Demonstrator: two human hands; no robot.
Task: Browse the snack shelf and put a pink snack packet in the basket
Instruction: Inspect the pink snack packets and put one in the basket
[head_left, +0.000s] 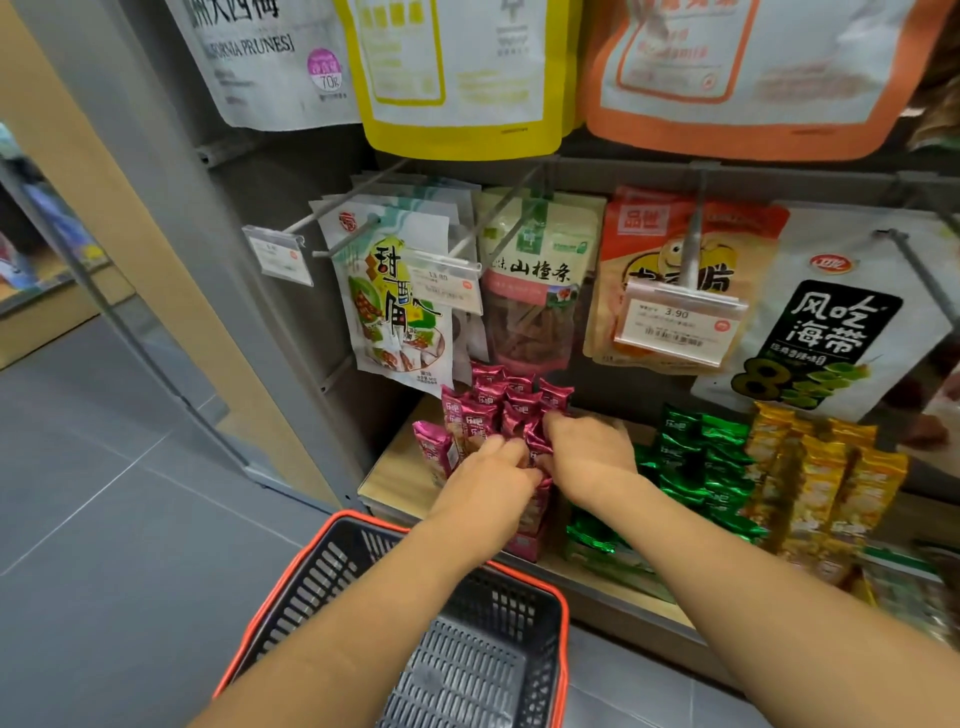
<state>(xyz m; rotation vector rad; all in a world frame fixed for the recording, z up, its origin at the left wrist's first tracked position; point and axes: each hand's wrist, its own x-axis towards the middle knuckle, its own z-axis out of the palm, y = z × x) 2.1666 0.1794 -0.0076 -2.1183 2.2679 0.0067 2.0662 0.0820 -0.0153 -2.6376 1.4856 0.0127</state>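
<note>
Basket (322, 571) nearest, black mesh with red rim, low in front, directly under both forearms and just before the foot of the snack shelf (395, 467); nothing visible inside. Grey tiled floor (130, 519) to its left. Forearms reaching up and away over the basket, converging on the bottom shelf board. Left hand (488, 473) palm down among the pink snack packets (498, 400), fingers bent into the bunch and touching them; cannot tell whether gripping anything, blurred. Right hand (587, 452) just beside it, fingers curled over the top of one pink packet (537, 441) at the near edge of the bunch, holding it. Hands almost touching, that packet between them. Pink packets upright in a tight cluster at the left end of the pale wooden board, none in the basket. Green packets (696, 457) next along to the right, then gold packets (810, 478). Higher and farther, hanging bags (395, 312) on metal pegs, with clear price tags (675, 327) clipped at the peg ends. Top row of larger bags cropped by the frame edge.
</note>
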